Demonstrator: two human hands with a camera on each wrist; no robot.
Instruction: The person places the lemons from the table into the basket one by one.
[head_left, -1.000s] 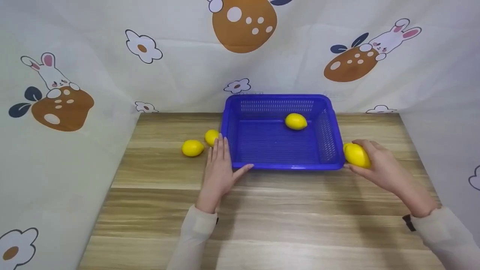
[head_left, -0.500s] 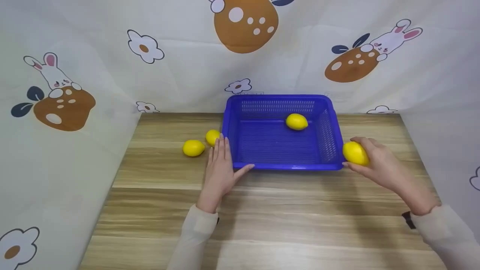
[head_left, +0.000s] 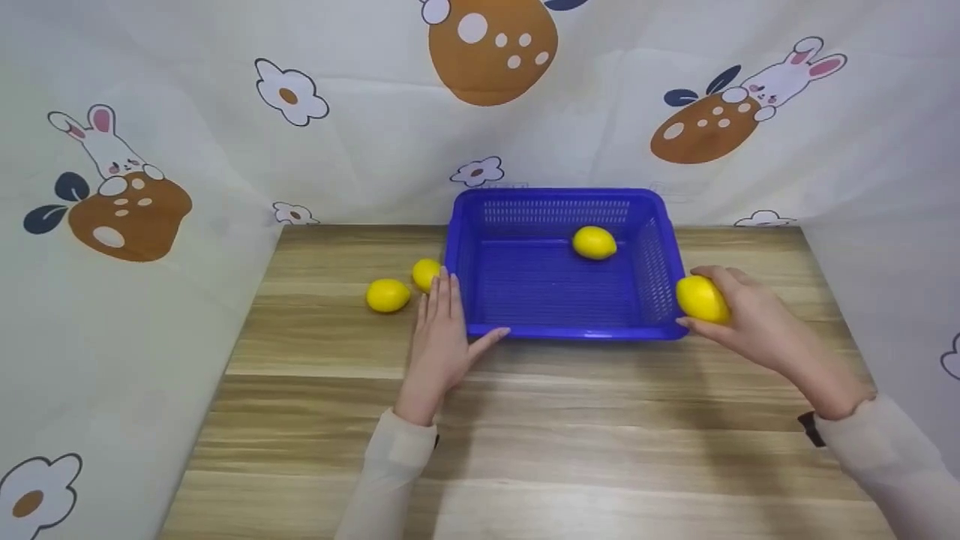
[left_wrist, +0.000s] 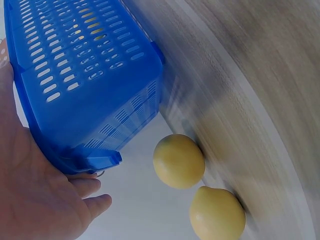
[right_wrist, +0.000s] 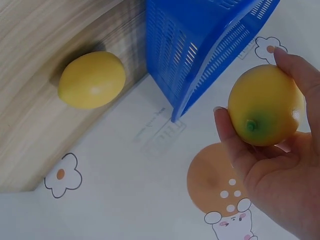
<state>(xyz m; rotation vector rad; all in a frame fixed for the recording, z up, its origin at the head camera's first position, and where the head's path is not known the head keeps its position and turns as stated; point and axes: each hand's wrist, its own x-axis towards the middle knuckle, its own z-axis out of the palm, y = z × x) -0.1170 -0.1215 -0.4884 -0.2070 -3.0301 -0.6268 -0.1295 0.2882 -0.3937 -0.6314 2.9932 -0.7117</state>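
In the head view, a blue slotted plastic basket [head_left: 570, 333] stands near the table's back edge with one lemon [head_left: 595, 243] inside. My left hand [head_left: 441, 337] lies against its front left corner, fingers straight along the left rim and thumb extended over the front rim. My right hand [head_left: 739, 315] holds a lemon [head_left: 703, 299] between thumb and fingers at the basket's right rim, raised off the table. The held lemon's green stem end [right_wrist: 251, 125] faces the right wrist camera. Beside the basket, another lemon [right_wrist: 92, 80] rests on the table, hidden in the head view.
Two lemons lie left of the basket: one [head_left: 388, 295] in full view, the other [head_left: 426, 275] partly behind my left fingers. The wooden table [head_left: 585, 450] meets a printed cloth backdrop [head_left: 375, 150] at the back and sides.
My right hand has carried its lemon slightly up and left, to the basket's right rim. My left hand and the basket stay in place.
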